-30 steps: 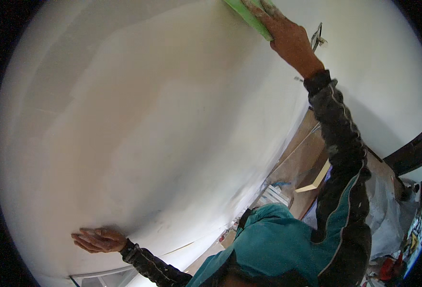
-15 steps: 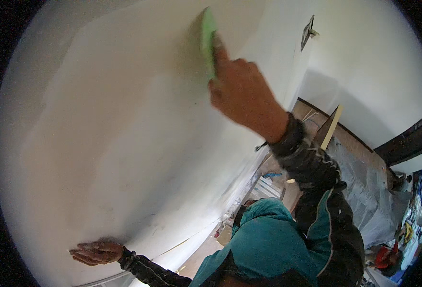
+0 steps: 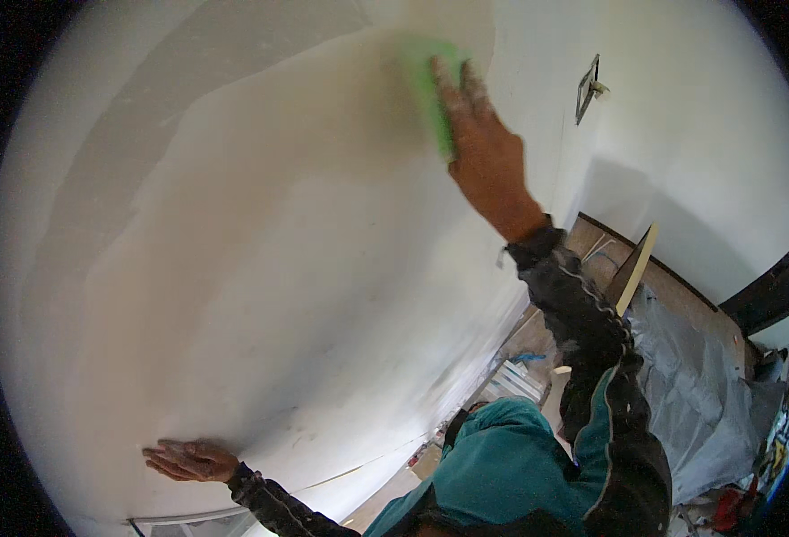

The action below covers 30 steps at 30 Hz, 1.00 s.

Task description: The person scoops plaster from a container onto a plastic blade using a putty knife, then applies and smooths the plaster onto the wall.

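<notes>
High on the pale wall [image 3: 260,295], my right hand [image 3: 488,157] holds a light green flat pad [image 3: 432,94] against the surface. The pad is smeared by motion, so I cannot tell exactly what kind it is. Two dusty fingers lie stretched along its back; the thumb side is hidden. At the lower left, my left hand [image 3: 190,460] rests by the wall with its fingers extended and nothing in them. A beige smoothed patch spreads across the wall, with a greyer band along its upper left edge.
A small metal-framed fitting [image 3: 588,89] sticks out from the wall at the upper right. Below it a yellow-edged board [image 3: 636,268] leans, beside grey plastic sheeting [image 3: 690,394] over the floor. White strips [image 3: 512,380] lie near the wall's foot.
My right hand and the green pad have shifted right, and the pad has turned to show more of its face. The view has tilted slightly. My left hand stays low on the wall.
</notes>
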Available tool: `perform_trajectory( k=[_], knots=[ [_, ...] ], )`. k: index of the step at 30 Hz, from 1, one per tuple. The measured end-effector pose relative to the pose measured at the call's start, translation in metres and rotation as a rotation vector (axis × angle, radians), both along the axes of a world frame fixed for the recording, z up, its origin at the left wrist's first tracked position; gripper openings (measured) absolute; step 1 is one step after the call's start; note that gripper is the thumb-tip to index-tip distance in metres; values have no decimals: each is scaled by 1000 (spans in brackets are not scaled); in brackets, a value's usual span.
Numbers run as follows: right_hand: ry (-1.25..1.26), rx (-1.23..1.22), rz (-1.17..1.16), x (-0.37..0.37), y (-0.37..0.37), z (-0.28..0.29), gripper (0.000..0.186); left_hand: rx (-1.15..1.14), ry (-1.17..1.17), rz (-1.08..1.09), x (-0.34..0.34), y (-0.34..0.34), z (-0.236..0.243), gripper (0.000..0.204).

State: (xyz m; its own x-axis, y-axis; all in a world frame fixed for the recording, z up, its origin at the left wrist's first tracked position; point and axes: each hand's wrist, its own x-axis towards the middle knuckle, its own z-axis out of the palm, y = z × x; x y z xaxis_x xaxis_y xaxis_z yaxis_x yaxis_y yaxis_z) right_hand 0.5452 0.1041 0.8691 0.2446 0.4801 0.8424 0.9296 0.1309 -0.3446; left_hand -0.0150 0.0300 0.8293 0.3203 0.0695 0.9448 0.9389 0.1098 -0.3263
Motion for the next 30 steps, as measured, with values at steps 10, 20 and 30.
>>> perform_trajectory(
  k=[10, 20, 30],
  knots=[
    [-229, -302, -4, -37, -15, -59, 77, 57, 70, 26, 1, -7, 6, 53],
    [60, -150, 65, 32, 7, 16, 89, 1, -16, 11, 7, 3, 2, 49],
    [46, -258, 200, -87, -33, 19, 93, 57, 20, -5, 3, 2, -3, 45]
  ],
)
